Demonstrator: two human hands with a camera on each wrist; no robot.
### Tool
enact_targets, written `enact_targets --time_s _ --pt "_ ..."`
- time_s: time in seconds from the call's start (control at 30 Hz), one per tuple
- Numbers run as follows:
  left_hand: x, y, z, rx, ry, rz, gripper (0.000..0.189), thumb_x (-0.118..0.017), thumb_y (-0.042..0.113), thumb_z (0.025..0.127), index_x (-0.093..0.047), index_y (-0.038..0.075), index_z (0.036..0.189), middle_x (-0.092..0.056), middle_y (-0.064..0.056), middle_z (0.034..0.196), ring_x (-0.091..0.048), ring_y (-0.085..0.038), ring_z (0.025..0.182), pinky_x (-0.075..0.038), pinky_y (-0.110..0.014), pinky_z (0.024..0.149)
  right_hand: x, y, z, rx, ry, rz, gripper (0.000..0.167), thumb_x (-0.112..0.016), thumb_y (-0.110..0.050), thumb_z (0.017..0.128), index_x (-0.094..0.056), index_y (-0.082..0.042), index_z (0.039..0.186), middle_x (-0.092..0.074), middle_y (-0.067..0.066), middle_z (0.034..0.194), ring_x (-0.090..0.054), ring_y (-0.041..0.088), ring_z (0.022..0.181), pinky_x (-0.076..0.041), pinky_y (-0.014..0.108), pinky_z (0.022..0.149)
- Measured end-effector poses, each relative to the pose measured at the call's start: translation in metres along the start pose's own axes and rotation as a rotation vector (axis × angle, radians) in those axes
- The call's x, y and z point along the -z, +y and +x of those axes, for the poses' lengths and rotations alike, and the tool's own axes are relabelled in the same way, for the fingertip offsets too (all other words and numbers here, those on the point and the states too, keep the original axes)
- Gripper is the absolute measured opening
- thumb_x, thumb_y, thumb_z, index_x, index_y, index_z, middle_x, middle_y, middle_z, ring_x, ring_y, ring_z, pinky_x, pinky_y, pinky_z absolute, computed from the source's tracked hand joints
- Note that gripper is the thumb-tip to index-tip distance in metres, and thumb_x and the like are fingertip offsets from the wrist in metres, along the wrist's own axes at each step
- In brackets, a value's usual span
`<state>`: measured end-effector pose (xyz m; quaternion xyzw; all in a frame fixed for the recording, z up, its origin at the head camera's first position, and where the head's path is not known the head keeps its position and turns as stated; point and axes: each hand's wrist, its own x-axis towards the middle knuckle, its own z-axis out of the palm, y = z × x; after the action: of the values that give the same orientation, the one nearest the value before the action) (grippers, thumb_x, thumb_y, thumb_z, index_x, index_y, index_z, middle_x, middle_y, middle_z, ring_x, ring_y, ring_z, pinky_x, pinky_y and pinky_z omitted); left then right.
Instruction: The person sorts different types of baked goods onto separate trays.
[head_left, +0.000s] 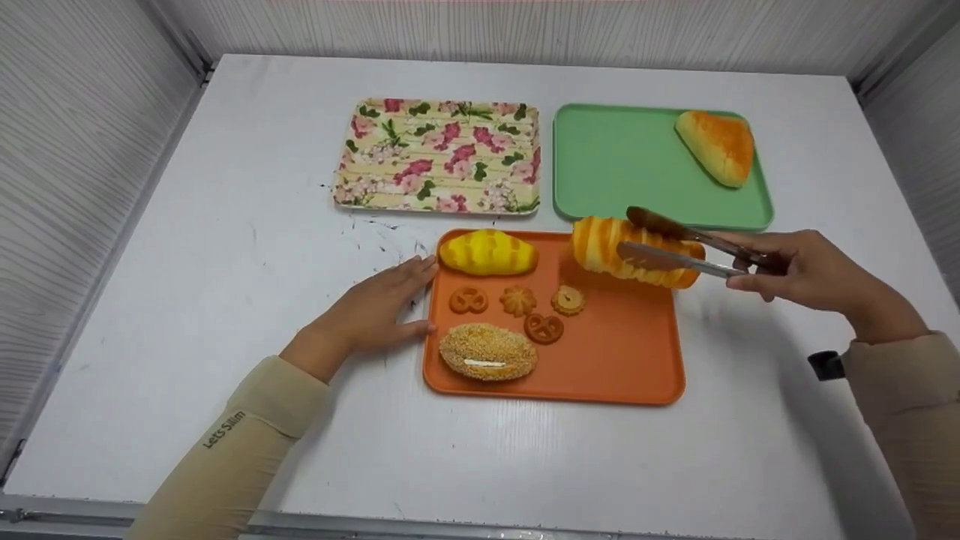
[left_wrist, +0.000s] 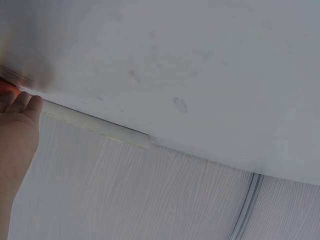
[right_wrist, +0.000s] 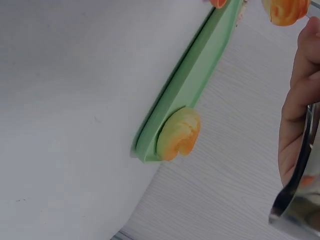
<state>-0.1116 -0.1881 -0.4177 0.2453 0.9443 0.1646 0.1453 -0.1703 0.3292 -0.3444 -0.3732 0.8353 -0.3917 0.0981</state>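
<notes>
My right hand [head_left: 810,274] grips metal tongs [head_left: 667,223], whose brown tips pinch a striped orange-and-cream bread roll [head_left: 596,247] over the back right of the orange tray [head_left: 607,367]. In the right wrist view the tongs' handle [right_wrist: 295,195] curves beside the fingers, and the roll [right_wrist: 286,11] shows at the top edge. My left hand [head_left: 371,311] lies with extended fingers at that tray's left rim. On the tray are a yellow bread [head_left: 489,253], a sesame-coated bread [head_left: 487,349] and several small cookies, among them a pretzel-shaped one [head_left: 544,328].
Behind the orange tray stand a floral tray [head_left: 442,161] and a green tray [head_left: 615,161]. A triangular bread [head_left: 716,146] lies at the green tray's right end. Pale wood-grain panels [head_left: 525,30] enclose the white table [head_left: 247,187] at the back and sides.
</notes>
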Motion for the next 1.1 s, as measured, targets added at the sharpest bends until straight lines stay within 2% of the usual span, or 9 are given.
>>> enact_targets --time_s 0.13,0.3,0.53,0.6,0.87,1.1 --pt "0.000 0.000 0.000 0.001 0.005 0.002 0.081 -0.054 0.053 0.092 -0.019 0.014 0.153 -0.014 -0.002 0.157 -0.014 -0.023 0.143 -0.018 -0.044 0.113 0.009 0.003 0.005 -0.081 0.048 -0.049 0.054 -0.068 0.014 0.080 -0.054 0.005 0.131 -0.061 0.005 0.076 -0.046 0.012 0.045 -0.032 0.027 0.038" --pt "0.000 0.001 0.001 -0.003 0.009 0.001 0.082 -0.054 0.054 0.091 -0.020 0.012 0.153 -0.015 -0.002 0.157 -0.014 -0.023 0.143 -0.018 -0.044 0.113 0.021 0.027 0.005 -0.234 0.116 -0.094 0.053 -0.070 0.003 0.083 -0.055 -0.005 0.134 -0.062 -0.001 0.079 -0.047 0.012 0.047 -0.033 0.026 0.040" --pt "0.000 0.001 0.000 0.011 0.004 -0.007 0.081 -0.053 0.054 0.092 -0.020 0.013 0.153 -0.016 -0.002 0.157 -0.014 -0.022 0.143 -0.018 -0.045 0.113 0.033 0.041 0.011 -0.336 0.179 -0.142 0.053 -0.070 -0.005 0.086 -0.054 -0.010 0.137 -0.062 -0.004 0.083 -0.049 0.014 0.048 -0.037 0.023 0.043" --pt "-0.001 0.001 0.000 0.012 0.004 -0.008 0.081 -0.053 0.054 0.091 -0.020 0.013 0.153 -0.016 -0.002 0.157 -0.014 -0.022 0.143 -0.018 -0.044 0.113 0.035 0.049 0.013 -0.373 0.186 -0.155 0.054 -0.071 -0.011 0.087 -0.053 -0.015 0.138 -0.063 -0.005 0.083 -0.050 0.016 0.049 -0.037 0.023 0.043" --pt "-0.002 0.000 -0.001 0.009 0.007 -0.013 0.082 -0.052 0.055 0.092 -0.018 0.015 0.154 -0.013 -0.001 0.158 -0.014 -0.023 0.143 -0.018 -0.044 0.113 0.036 0.063 0.017 -0.432 0.199 -0.191 0.056 -0.072 -0.022 0.086 -0.052 -0.018 0.139 -0.063 -0.007 0.082 -0.054 0.020 0.052 -0.040 0.022 0.045" --pt "-0.002 -0.002 -0.001 0.010 0.013 -0.015 0.082 -0.052 0.056 0.091 -0.017 0.015 0.154 -0.013 -0.001 0.158 -0.014 -0.022 0.143 -0.018 -0.044 0.113 0.038 0.069 0.018 -0.484 0.185 -0.214 0.059 -0.071 -0.030 0.087 -0.049 -0.019 0.141 -0.063 -0.001 0.086 -0.056 0.024 0.056 -0.042 0.024 0.047"
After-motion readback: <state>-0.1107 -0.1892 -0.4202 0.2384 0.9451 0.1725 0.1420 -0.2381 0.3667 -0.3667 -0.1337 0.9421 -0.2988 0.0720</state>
